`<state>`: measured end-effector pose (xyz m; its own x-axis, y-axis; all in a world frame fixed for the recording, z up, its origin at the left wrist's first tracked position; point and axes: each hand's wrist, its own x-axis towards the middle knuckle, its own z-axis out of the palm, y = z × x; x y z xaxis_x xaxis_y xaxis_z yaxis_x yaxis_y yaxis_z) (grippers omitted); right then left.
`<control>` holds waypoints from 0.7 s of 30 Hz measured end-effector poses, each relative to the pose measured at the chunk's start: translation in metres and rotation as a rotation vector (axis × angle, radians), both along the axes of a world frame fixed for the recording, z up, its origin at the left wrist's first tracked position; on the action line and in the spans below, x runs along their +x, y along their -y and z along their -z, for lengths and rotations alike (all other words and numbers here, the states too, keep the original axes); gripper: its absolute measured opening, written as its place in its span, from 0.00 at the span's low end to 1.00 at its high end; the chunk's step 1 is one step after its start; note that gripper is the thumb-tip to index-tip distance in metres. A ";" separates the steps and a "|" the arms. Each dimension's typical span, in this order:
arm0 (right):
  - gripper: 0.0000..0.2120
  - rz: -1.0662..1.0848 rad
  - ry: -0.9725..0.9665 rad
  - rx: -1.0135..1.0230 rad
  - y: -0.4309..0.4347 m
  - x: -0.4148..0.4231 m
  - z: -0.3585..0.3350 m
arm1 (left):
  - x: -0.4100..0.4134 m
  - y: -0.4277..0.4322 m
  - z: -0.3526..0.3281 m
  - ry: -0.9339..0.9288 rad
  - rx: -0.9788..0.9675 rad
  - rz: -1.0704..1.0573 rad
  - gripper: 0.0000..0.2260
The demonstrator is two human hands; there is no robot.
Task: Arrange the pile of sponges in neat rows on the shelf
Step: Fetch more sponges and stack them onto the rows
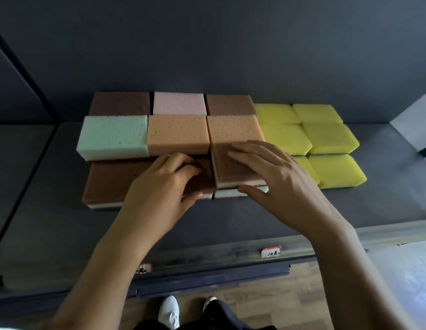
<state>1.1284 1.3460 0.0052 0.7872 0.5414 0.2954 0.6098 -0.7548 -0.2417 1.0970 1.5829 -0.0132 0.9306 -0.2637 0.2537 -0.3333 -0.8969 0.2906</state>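
Observation:
Sponges lie in rows on the dark grey shelf (278, 210). The back rows hold brown, pink, green (113, 136) and orange (177, 133) blocks, with several flat yellow sponges (326, 136) to the right. A brown-topped sponge (231, 170) sits stacked in the front row; my right hand (278, 182) grips it, fingers spread over its top and thumb at its front edge. My left hand (164, 184) grips the neighbouring brown sponge (206, 177) with curled fingers on top and thumb at its front. Another brown sponge (111, 179) lies to the left.
The shelf's front rail carries two small price tags (270, 251). The dark back wall rises behind the sponges, and a light side panel (414, 122) stands at the right. Below are a wooden floor and my white shoes (169, 310).

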 end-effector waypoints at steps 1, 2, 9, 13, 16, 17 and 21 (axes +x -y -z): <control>0.31 -0.002 0.002 -0.005 0.000 0.000 0.001 | 0.000 0.001 0.000 0.001 0.002 -0.003 0.17; 0.31 -0.005 0.008 -0.012 0.000 0.001 0.001 | 0.000 0.001 0.000 0.003 0.003 -0.007 0.17; 0.31 0.018 0.045 -0.021 -0.002 -0.001 0.008 | -0.002 0.008 0.001 0.022 0.023 -0.041 0.16; 0.30 0.022 0.058 -0.016 -0.003 -0.002 0.010 | -0.006 0.013 0.001 0.018 0.009 -0.074 0.16; 0.30 0.008 0.066 -0.015 -0.002 -0.003 0.009 | -0.009 0.016 0.002 0.028 -0.005 -0.087 0.18; 0.31 0.001 0.077 -0.027 -0.002 -0.004 0.008 | -0.012 0.016 0.001 0.039 -0.012 -0.086 0.19; 0.34 -0.053 0.142 -0.019 -0.010 -0.013 0.001 | -0.035 0.010 -0.006 0.166 -0.108 -0.123 0.18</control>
